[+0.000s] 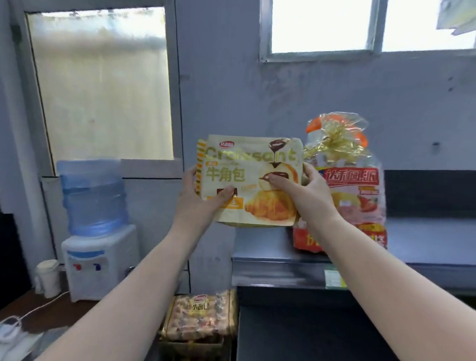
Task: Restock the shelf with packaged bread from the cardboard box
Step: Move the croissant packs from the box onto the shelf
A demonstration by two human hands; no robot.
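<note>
A cream and yellow croissant pack (pixel 240 164) is held up in front of me, above the left end of the dark top shelf (pixel 434 246). My left hand (pixel 200 197) grips its lower left edge, thumb on the front. My right hand (pixel 302 186) grips its right side, thumb across the picture. Just behind and to the right, a red and clear bread bag (pixel 352 192) tied with a gold ribbon stands upright on the shelf. Below, a pack of small breads (pixel 200 316) lies on top of a box whose sides are mostly hidden.
A water dispenser (pixel 100 258) with a blue bottle (pixel 92 197) stands on a counter to the left, with a white cup (pixel 48 278) and a power strip (pixel 0 333) beside it. The shelf's front lip (pixel 281 271) carries a green price tag (pixel 333 279). Windows fill the wall behind.
</note>
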